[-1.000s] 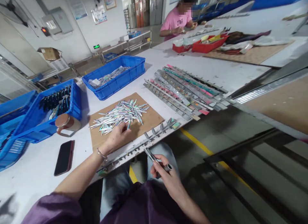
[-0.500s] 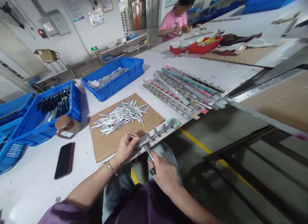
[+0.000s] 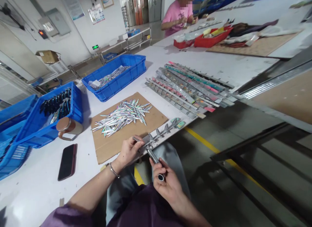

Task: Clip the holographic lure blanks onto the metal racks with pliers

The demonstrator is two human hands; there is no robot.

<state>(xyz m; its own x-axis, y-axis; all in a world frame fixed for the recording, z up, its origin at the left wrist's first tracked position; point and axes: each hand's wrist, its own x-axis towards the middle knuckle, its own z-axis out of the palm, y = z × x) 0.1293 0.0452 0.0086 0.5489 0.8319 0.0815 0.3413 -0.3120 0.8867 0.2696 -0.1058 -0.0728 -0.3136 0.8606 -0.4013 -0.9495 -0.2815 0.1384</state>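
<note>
My left hand [image 3: 130, 149] is closed in a pinch on a slim silver piece [image 3: 136, 139] near the table's front edge. My right hand [image 3: 167, 179] wraps round a metal tube-like tool [image 3: 153, 155]; its hollow round end faces me and its narrow far end meets the near end of a metal strip. That strip [image 3: 158, 136] lies along the table edge and carries upright grey fin-shaped pieces. Beyond my left hand, a heap of shiny silver fish-shaped pieces [image 3: 124, 114] rests on a cardboard sheet [image 3: 103, 150].
Several metal strips [image 3: 185, 87] lie bundled at the right. Blue crates [image 3: 117, 87] and a brown mug [image 3: 67, 126] stand at the left, near a phone [image 3: 67, 162]. Across the table a person in pink [image 3: 176, 17] works beside red trays [image 3: 211, 40].
My right hand has turned and lowered slightly, so the tool's hollow end shows more. My left hand keeps its pinch almost in place. The view has shifted slightly.
</note>
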